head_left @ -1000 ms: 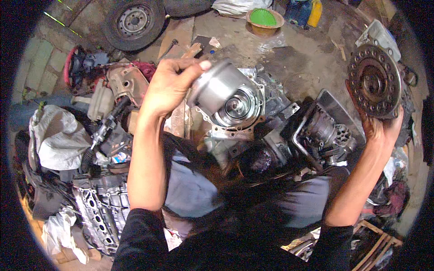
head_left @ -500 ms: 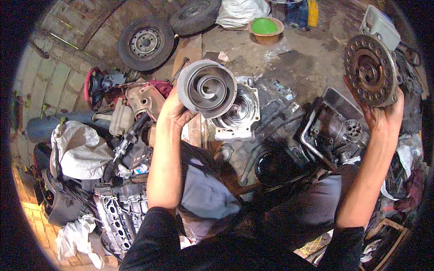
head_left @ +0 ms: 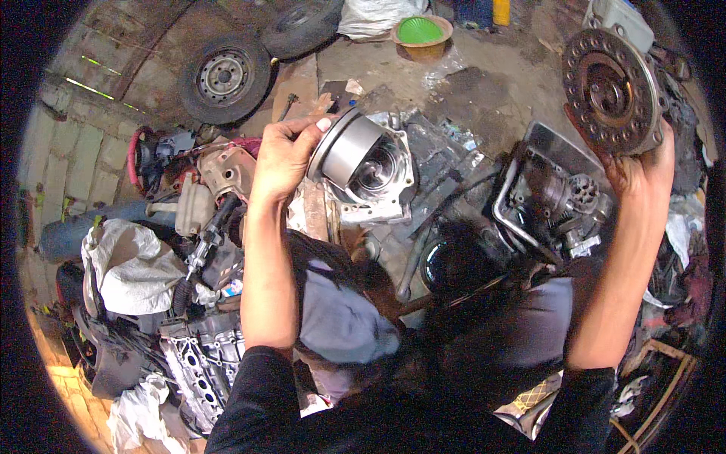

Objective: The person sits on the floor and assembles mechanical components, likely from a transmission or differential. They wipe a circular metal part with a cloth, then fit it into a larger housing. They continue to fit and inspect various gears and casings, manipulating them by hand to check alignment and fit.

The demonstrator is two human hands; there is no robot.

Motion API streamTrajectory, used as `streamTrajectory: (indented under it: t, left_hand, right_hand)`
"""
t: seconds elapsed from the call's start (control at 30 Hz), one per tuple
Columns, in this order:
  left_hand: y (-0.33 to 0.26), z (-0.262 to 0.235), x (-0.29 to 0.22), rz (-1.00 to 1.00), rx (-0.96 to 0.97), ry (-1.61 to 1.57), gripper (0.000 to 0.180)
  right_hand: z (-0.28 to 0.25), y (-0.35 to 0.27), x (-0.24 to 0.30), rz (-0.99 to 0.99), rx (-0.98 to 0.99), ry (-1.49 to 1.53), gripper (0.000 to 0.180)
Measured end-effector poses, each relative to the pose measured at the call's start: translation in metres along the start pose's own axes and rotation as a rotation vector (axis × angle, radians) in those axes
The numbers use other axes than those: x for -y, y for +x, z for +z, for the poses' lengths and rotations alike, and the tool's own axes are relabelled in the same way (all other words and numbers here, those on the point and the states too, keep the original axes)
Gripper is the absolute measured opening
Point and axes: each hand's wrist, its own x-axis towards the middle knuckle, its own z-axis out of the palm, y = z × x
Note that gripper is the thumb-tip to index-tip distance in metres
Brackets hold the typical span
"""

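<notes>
My left hand grips a smooth, shiny metal drum by its rimmed end, thumb over the rim. The drum lies tilted sideways in the air, its far end in front of a bright metal housing with a round bore. On the right, my right hand holds up a dark, oily round metal flange plate from below. Small round holes ring its face, and a hub stands in the middle. Much of the right fingers is hidden behind the plate.
Below the right hand sits a dark tray of oily metal parts with a bent pipe. An engine cylinder head and a white sack lie at left. Wheels and a bowl with a green dish stand farther off.
My left hand has turned the drum from its open, ringed end facing me to its smooth side showing. The right hand has raised the plate slightly; the whole view has shifted a little.
</notes>
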Motion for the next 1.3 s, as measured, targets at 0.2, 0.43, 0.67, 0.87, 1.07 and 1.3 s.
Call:
streamTrajectory:
  t: [0.2, 0.43, 0.67, 0.87, 1.07, 1.3]
  left_hand:
    - [0.005, 0.011, -0.005, 0.059, 0.008, 0.064, 0.028]
    - [0.005, 0.012, -0.005, 0.172, 0.031, 0.230, 0.026]
    - [-0.003, 0.022, -0.002, 0.207, 0.022, 0.221, 0.027]
    - [-0.013, 0.028, -0.011, 0.372, 0.020, 0.389, 0.032]
    - [-0.021, 0.027, -0.022, 0.376, 0.025, 0.545, 0.037]
    - [-0.024, 0.026, -0.024, 0.422, 0.028, 0.598, 0.040]
  right_hand:
    - [-0.005, -0.004, 0.006, -0.036, 0.002, -0.064, 0.044]
    - [0.011, -0.020, 0.009, -0.039, -0.074, 0.021, 0.044]
    - [0.029, -0.040, 0.011, -0.058, -0.175, -0.042, 0.045]
    - [0.000, -0.015, 0.015, -0.100, -0.121, 0.034, 0.045]
    - [-0.014, -0.009, 0.015, -0.074, -0.075, 0.045, 0.046]
    - [-0.015, -0.006, 0.014, -0.021, -0.057, 0.062, 0.037]
